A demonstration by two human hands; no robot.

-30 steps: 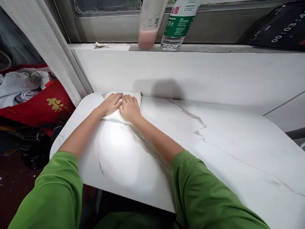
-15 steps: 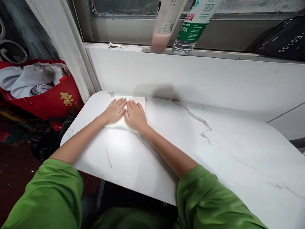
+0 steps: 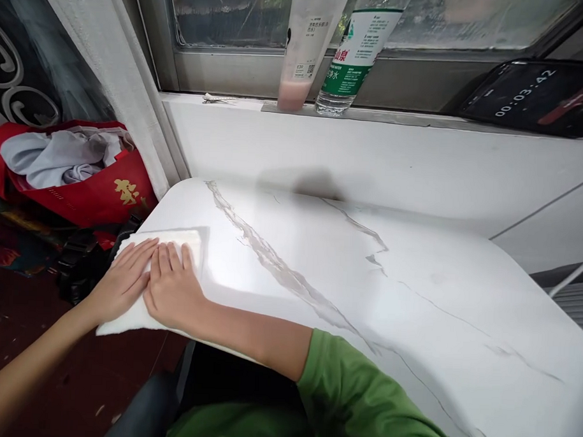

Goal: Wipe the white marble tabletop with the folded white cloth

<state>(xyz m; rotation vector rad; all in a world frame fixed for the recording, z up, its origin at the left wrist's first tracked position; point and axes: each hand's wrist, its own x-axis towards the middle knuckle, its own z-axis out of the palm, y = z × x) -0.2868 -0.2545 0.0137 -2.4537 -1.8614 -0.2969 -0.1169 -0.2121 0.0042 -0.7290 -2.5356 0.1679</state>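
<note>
A white cloth [image 3: 190,240] lies flat at the left end of the white marbled table [image 3: 271,243], with its lower left corner hanging past the edge. My left hand [image 3: 123,283] rests flat on the cloth, fingers stretched out. Beside it my right hand [image 3: 173,283] presses on the cloth too, palm down, its fingers slightly apart. The two hands touch or nearly touch near the thumbs. Neither hand grips the cloth; part of it is hidden under them.
On the window ledge [image 3: 247,105] stand a cup with pink liquid [image 3: 296,72] and a water bottle [image 3: 357,55]. A phone showing a timer [image 3: 535,96] leans at the right. A red bag with clothes [image 3: 91,195] sits left, beside a white curtain [image 3: 115,66].
Both hands and the cloth have moved from the table's back left part toward its front left edge. The view has shifted slightly.
</note>
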